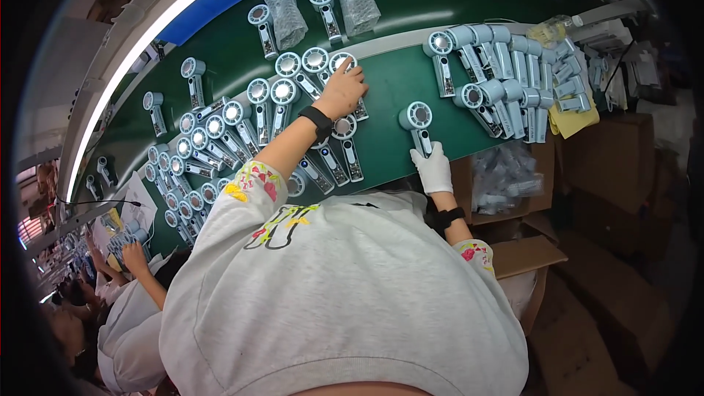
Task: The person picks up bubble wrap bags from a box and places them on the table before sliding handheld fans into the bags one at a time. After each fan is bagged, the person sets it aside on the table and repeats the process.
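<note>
Handheld fans, pale blue with round heads and slim handles, lie in rows on the green work surface. My bare left hand (345, 92) reaches over the middle of one handheld fan (339, 59) in the back row. Its fingers are bent round that fan, hiding part of head and handle. In a white glove, my right hand (432, 169) is closed on the handle end of another handheld fan (419, 115), whose head points away from me. Several more fans (315, 169) lie just below my left forearm.
Stacked fans (506, 66) fill the right end of the bench. At the back lie bubble-wrap sleeves (356, 1) with fans in them. An open cardboard box (544, 176) with clear plastic bags (506, 176) stands at the right edge. A co-worker's hand (135, 258) is at the lower left.
</note>
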Available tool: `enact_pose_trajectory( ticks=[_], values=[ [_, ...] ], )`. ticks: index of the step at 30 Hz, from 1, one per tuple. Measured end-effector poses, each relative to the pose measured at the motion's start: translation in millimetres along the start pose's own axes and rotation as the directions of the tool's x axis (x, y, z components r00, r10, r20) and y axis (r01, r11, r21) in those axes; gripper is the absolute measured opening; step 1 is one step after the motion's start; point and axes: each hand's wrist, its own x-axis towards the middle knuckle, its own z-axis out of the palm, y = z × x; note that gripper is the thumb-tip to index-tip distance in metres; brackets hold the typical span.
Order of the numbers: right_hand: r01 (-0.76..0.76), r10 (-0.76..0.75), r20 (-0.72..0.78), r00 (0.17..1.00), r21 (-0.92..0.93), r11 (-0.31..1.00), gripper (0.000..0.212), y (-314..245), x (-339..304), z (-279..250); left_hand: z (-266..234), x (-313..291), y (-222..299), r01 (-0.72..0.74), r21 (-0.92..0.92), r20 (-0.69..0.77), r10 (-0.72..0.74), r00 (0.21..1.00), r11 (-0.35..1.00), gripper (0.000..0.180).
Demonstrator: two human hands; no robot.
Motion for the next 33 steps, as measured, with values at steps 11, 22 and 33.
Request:
enact_pose_trajectory(
  ticks=[11, 22, 33],
  values=[
    [0.291, -0.273, 0.102, 0.957, -0.278, 0.915, 0.05, -105.0, 53.2, 41.1, -27.5, -64.5, 8.0, 0.114, -0.529, -0.223, -0.268, 0.937, 0.841, 0.03],
    [0.517, -0.516, 0.045, 0.856, -0.102, 0.85, 0.038, -188.3, 119.8, -2.8, -53.3, -192.2, 16.3, 0.355, -0.809, -0.254, -0.824, 0.507, 0.468, 0.022],
    [0.06, -0.116, 0.496, 0.861, 0.128, 0.99, 0.039, -227.6, 247.0, 13.8, -24.6, -34.3, -141.4, 0.63, -0.545, -0.165, -0.808, 0.566, 0.553, 0.047]
  ],
)
